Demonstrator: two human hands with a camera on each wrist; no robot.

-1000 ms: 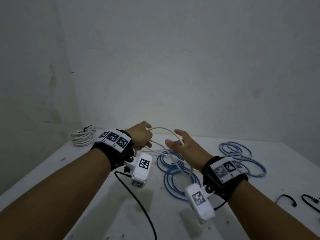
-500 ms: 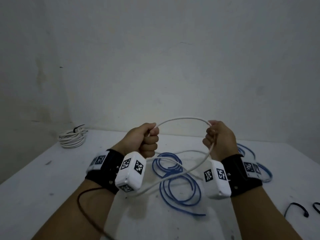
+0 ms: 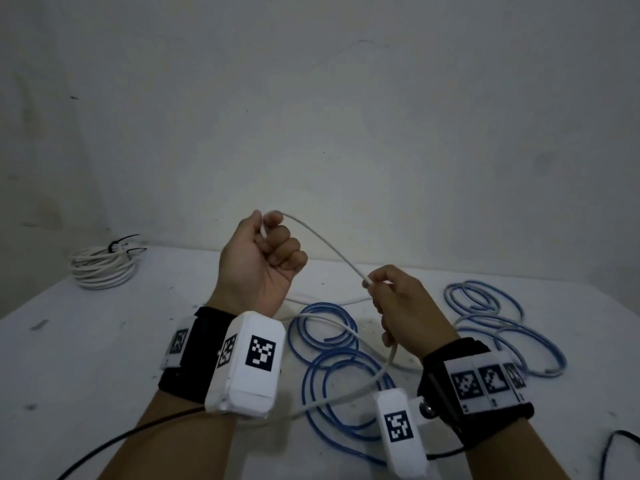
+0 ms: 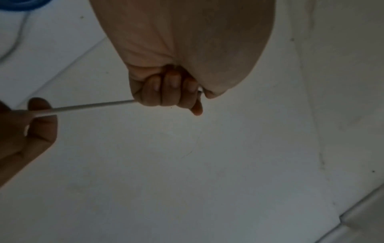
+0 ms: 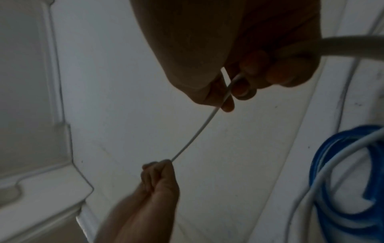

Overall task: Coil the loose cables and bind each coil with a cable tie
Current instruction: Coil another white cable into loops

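A loose white cable runs between both hands above the table. My left hand is raised in a fist that grips the cable's end. Lower and to the right, my right hand holds the same cable in curled fingers; the cable passes through it and trails down onto the table. A blue cable lies in loose loops under my hands. A second blue cable lies spread out at the right. A white coil bound with black ties sits at the far left.
The white table meets plain walls at the back and left. Black cable ties lie at the right edge. A thin black wire runs from my left wrist camera.
My left hand rose and turned palm toward me. My right hand dropped and moved closer to the left, so the arch of white cable between them became a short sloping span.
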